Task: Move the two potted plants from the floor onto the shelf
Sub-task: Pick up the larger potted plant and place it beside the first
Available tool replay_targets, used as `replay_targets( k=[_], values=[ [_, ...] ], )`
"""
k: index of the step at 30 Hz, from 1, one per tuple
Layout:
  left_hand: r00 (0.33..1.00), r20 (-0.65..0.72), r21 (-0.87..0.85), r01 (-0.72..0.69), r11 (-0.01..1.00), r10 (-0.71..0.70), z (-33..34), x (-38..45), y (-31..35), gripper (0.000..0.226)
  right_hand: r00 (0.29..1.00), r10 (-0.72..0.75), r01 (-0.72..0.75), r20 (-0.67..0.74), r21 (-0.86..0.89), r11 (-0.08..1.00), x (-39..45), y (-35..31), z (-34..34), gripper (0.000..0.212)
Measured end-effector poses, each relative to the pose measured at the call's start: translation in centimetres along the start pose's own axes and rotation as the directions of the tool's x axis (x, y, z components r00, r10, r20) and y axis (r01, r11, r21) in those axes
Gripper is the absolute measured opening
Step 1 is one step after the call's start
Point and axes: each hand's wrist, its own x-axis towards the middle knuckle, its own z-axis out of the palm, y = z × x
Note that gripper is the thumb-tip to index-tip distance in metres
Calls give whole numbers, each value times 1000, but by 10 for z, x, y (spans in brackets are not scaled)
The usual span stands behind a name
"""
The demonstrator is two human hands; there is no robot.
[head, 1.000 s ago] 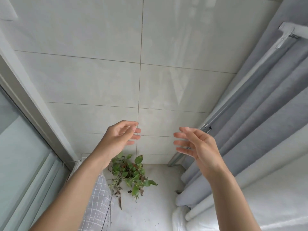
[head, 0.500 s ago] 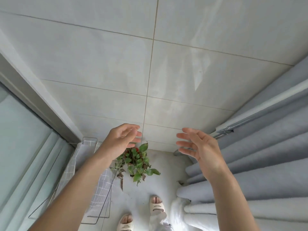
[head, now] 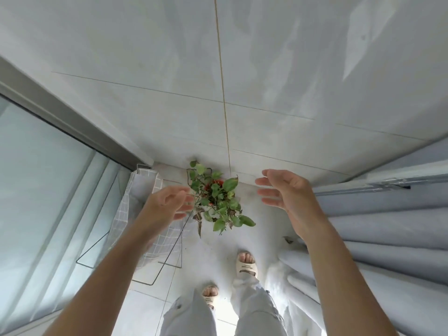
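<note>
Both hands reach over a leafy green potted plant (head: pixel 215 200) with red bits.
Left hand (head: pixel 169 202) and right hand (head: pixel 283 190) are spread, fingers relaxed, holding nothing, either side of it above the pale floor (head: pixel 208 251).

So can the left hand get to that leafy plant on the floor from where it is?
Probably yes. The left hand is open and hangs right beside the plant, with nothing between them. The wire rack with checked cloth sits on its other side. How far below the plant stands is hard to tell.

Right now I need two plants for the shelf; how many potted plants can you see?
1: a green leafy potted plant on the floor by the tiled wall, between both hands. A second may be out of view.
</note>
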Motion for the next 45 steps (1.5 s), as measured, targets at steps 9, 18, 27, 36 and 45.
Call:
replay_targets(
  k=[9,18,27,36,45],
  values=[
    [992,77,21,102,995,-104,46,60,-61,18,997,81,-82,-21,-68,994,57,80,9,20],
    [963,46,-39,267,963,-265,70,125,-188,21,989,146,-149,-33,-126,981,124,201,32,28],
    [914,-104,-195,367,910,-391,105,209,-313,19,983,163,-177,-90,-174,969,202,317,38,14],
    [820,-174,-495,406,769,-545,144,336,-440,13,983,-73,-45,-170,-605,795,321,413,44,16],
    [850,-214,-610,269,745,-482,151,398,-505,10,947,-127,-74,-295,-586,807,369,471,40,22]
  ],
)
